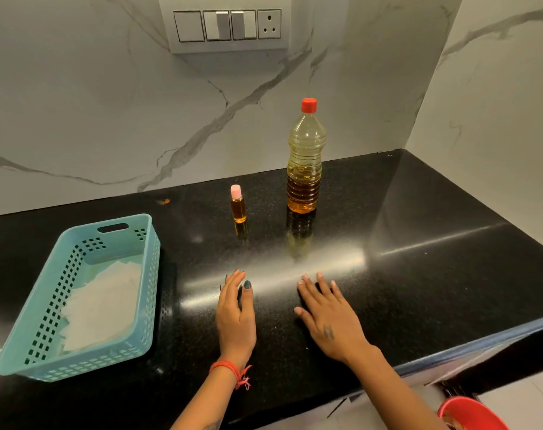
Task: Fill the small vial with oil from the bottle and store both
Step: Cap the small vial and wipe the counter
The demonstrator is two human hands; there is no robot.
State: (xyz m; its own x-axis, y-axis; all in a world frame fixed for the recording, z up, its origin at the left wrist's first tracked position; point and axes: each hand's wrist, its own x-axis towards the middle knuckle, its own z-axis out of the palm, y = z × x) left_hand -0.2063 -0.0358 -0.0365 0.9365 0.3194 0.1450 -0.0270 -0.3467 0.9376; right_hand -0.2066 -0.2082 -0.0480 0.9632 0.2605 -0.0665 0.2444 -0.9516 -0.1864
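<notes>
Two bare hands on the black bench (419,274), both holding nothing: left hand (236,318) on its edge, fingers straight and together, thumb apart; right hand (329,318) flat, palm down, fingers spread. No grip on anything yet.

One small vial (238,206) upright on the bench beyond the left hand, pink cap on, amber oil already high inside. One oil bottle (305,162) upright just to the right of the vial, apart from it, red cap on, oil filling roughly the lower part. Both well clear of the hands. By the look of it, filling done or nearly so; storing not yet done.

One teal basket (78,364) at the left, apart from the vial, with one pale sheet of paper or cloth (106,302) lying in its bottom. One switch panel (227,24) on the marble wall. One red rounded object (471,411) at the lower right corner, below the bench, too cropped to name.

Likely troubles from here: tall, narrow bottle tipping if caught high or knocked in reaching past; vial, slim and light, toppling at a brush of fingers; oily plastic slipping from a loose hold; leakage into the basket if either cap sits loose; bottle too tall to stand steadily in the shallow basket, hence rolling if laid down.
</notes>
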